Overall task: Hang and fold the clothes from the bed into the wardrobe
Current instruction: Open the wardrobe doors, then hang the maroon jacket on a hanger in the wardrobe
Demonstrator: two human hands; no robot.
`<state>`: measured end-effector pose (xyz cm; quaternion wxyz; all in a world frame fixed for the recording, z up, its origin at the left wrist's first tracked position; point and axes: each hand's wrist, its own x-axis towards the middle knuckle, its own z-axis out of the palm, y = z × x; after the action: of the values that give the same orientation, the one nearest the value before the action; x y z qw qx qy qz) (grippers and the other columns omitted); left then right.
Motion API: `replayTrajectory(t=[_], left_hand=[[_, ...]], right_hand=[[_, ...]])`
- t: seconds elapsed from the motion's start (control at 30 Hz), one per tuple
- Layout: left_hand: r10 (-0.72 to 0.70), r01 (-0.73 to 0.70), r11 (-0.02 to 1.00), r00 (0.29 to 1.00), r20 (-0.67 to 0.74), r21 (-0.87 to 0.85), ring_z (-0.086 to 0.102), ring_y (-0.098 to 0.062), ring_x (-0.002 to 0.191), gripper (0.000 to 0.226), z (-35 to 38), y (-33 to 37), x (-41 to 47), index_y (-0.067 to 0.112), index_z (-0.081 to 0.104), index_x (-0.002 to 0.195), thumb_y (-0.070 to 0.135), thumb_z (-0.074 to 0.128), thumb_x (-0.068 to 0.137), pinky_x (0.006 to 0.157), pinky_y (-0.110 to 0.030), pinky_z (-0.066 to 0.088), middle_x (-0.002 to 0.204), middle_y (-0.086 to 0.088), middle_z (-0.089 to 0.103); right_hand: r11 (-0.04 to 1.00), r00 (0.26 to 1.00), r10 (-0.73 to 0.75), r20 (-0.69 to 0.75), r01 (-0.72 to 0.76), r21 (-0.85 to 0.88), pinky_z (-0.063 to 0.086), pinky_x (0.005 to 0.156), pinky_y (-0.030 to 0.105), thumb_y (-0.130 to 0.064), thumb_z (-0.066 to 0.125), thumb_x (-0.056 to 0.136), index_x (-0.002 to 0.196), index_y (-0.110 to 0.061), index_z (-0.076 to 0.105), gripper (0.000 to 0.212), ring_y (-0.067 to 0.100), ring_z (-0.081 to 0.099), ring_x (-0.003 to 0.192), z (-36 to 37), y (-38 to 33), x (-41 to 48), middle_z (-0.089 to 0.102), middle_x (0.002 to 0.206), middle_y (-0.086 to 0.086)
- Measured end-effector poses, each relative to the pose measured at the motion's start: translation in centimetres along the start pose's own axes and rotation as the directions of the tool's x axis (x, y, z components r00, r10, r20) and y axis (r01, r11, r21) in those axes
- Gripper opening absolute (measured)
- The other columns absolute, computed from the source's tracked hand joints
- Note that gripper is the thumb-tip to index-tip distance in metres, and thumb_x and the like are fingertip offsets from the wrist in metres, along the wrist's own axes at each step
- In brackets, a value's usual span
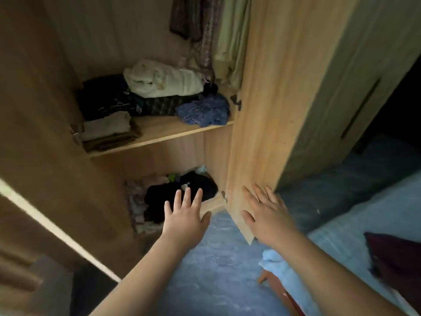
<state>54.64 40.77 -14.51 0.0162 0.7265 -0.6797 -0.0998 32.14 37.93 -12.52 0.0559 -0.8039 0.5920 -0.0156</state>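
Observation:
The wooden wardrobe (141, 33) stands with both doors swung out. My right hand (266, 215) lies flat with spread fingers against the inner face of the right door (268, 110), near its bottom edge. My left hand (185, 217) hovers open in front of the bottom compartment, holding nothing. Folded clothes sit on the shelf (159, 137): a cream bundle (164, 79), dark items (104, 96), beige folds (107, 128) and a crumpled blue garment (204, 111). Hung garments (209, 37) dangle above. A loose heap of dark and pale clothes (173, 197) fills the bottom.
The left door (45, 213) juts out at the lower left. Blue carpet (218, 270) covers the floor. At the right lies the bed (364, 213) with light blue bedding and a dark maroon cloth (396, 265). Another wardrobe door with a long handle (362, 106) stands behind.

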Motion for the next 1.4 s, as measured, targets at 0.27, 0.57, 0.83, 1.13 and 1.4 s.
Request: replayTrajectory(t=[0.27, 0.57, 0.83, 1.13, 1.4], left_hand=[[0.392, -0.394, 0.917, 0.919, 0.052, 0.064, -0.006, -0.03, 0.153, 0.069, 3.2, 21.7, -2.0, 0.032, -0.007, 0.157, 0.061, 0.019, 0.1, 0.121, -0.057, 0.006, 0.167, -0.004, -0.005], [0.682, -0.691, 0.721, 0.721, 0.123, 0.057, -0.003, -0.029, 0.153, 0.07, 8.8, 45.8, -12.7, 0.03, -0.002, 0.158, 0.059, 0.024, 0.101, 0.122, -0.055, 0.008, 0.167, -0.005, 0.0], [0.828, -0.846, 0.532, 0.528, 0.189, 0.032, 0.003, -0.028, 0.153, 0.071, 14.2, 60.6, -20.4, 0.032, 0.003, 0.158, 0.059, 0.03, 0.098, 0.121, -0.052, 0.012, 0.167, -0.005, 0.007], [0.833, -0.873, 0.484, 0.48, 0.276, 0.059, 0.009, -0.03, 0.152, 0.072, 18.5, 67.6, -15.5, 0.032, 0.006, 0.158, 0.059, 0.033, 0.097, 0.12, -0.053, 0.016, 0.166, -0.008, 0.01], [0.806, -0.872, 0.488, 0.441, 0.395, -0.022, 0.011, -0.032, 0.151, 0.072, 24.6, 74.2, -5.7, 0.03, 0.009, 0.158, 0.056, 0.038, 0.098, 0.12, -0.052, 0.018, 0.165, -0.01, 0.012]], right_hand=[[0.928, 0.927, 0.369, -0.068, -0.363, 0.086, 0.014, 0.121, 0.048, -0.063, 0.005, 0.082, 0.157, -0.033, 0.008, 0.08, 0.026, 0.004, 0.152, -0.9, 16.3, -14.7, 0.008, 0.166, 0.0], [0.752, 0.742, 0.659, -0.126, -0.644, 0.143, 0.024, 0.118, 0.05, -0.056, 0.026, 0.088, 0.156, -0.028, 0.023, 0.073, 0.029, 0.018, 0.15, -0.6, 32.7, -36.5, 0.024, 0.162, 0.004], [0.585, 0.576, 0.81, -0.108, -0.785, 0.206, 0.031, 0.115, 0.053, -0.056, 0.024, 0.085, 0.153, -0.022, 0.034, 0.077, 0.035, 0.027, 0.146, 1.4, 41.3, -50.2, 0.034, 0.157, 0.011], [0.505, 0.504, 0.86, -0.077, -0.82, 0.269, 0.027, 0.117, 0.05, -0.047, 0.04, 0.085, 0.153, -0.021, 0.034, 0.073, 0.034, 0.026, 0.146, 4.2, 49.3, -49.7, 0.034, 0.158, 0.011], [0.432, 0.46, 0.886, 0.058, -0.863, 0.263, 0.022, 0.121, 0.041, -0.042, 0.048, 0.09, 0.154, -0.021, 0.031, 0.069, 0.03, 0.024, 0.147, 8.8, 58.7, -44.2, 0.033, 0.158, 0.009]])
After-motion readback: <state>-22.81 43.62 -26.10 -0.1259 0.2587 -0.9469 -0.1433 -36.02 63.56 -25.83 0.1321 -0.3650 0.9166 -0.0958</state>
